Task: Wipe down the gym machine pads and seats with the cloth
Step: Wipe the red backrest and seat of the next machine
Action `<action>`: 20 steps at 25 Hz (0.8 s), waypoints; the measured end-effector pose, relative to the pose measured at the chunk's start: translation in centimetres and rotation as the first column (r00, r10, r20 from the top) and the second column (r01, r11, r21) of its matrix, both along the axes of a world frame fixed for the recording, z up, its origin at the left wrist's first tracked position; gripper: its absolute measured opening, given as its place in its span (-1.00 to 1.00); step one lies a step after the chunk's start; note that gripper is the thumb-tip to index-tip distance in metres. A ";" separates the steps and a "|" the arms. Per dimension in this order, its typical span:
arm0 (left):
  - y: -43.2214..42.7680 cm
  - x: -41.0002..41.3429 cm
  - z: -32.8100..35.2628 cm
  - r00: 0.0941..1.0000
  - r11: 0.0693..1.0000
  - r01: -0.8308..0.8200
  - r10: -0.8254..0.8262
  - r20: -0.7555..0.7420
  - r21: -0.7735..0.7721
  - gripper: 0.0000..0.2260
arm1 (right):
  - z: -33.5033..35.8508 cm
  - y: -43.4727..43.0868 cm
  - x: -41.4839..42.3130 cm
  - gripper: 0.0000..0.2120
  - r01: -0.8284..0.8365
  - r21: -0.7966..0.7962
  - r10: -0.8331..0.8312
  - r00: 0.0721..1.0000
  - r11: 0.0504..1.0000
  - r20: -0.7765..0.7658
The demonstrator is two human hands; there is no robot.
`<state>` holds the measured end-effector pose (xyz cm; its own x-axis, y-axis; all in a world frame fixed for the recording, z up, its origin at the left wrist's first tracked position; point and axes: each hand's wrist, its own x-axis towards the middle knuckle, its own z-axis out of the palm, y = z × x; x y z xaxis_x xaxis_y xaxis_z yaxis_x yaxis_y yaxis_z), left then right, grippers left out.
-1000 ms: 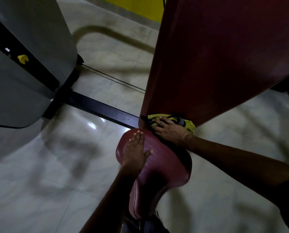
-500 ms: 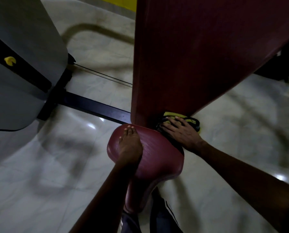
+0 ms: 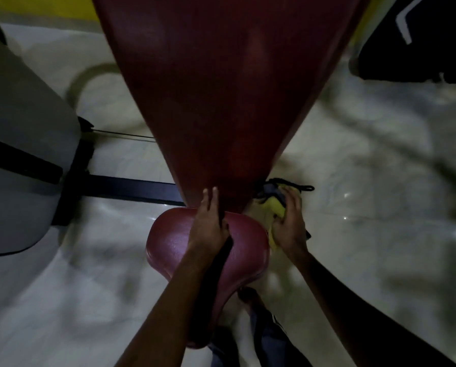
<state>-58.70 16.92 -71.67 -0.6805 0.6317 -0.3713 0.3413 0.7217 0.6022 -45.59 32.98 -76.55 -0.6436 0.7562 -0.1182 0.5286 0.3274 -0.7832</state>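
A dark red seat (image 3: 173, 242) sits low in the middle of the head view. Rising from its far end is a tall dark red back pad (image 3: 221, 88). My left hand (image 3: 208, 221) lies flat with straight fingers where the seat meets the back pad. My right hand (image 3: 287, 223) grips a yellow cloth (image 3: 273, 207) with dark trim at the seat's right edge, just beside the back pad's lower right corner. Most of the cloth is hidden under my fingers.
A grey machine housing (image 3: 23, 154) stands at the left, joined to the seat by a black floor beam (image 3: 131, 188) and a thin cable (image 3: 121, 135). Glossy pale floor tiles (image 3: 380, 234) surround the seat. Dark equipment (image 3: 420, 41) sits at the upper right. My leg (image 3: 264, 337) shows below the seat.
My right hand slid with the cloth from the seat's far end to its right edge and closed around it. My left hand moved forward to the seat-pad junction. The camera shifted.
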 end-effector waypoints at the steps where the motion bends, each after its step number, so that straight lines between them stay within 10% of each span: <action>1: 1.2 -0.2 0.5 0.999 0.996 -0.009 0.013 -0.047 0.090 -0.25 | 0.6 0.8 -0.4 -0.30 0.048 -0.054 -0.049 0.999 0.997 -0.006; 10: 1.3 -1.1 -0.3 0.981 0.998 0.060 -0.055 -0.188 0.020 -0.16 | -2.6 -1.4 -5.3 -0.38 0.271 -0.668 -0.293 0.953 0.693 0.083; 20: -2.9 -0.2 -2.0 0.987 0.982 0.017 -0.046 -0.153 -0.188 -0.52 | 2.5 -0.2 -1.2 -0.36 -0.215 -0.385 0.353 0.873 0.897 0.337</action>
<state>-58.93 13.98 -73.66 -0.7202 0.5837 -0.3750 0.4445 0.8032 0.3965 -46.80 32.78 -74.03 -0.6721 0.4200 -0.6098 0.7345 0.2738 -0.6210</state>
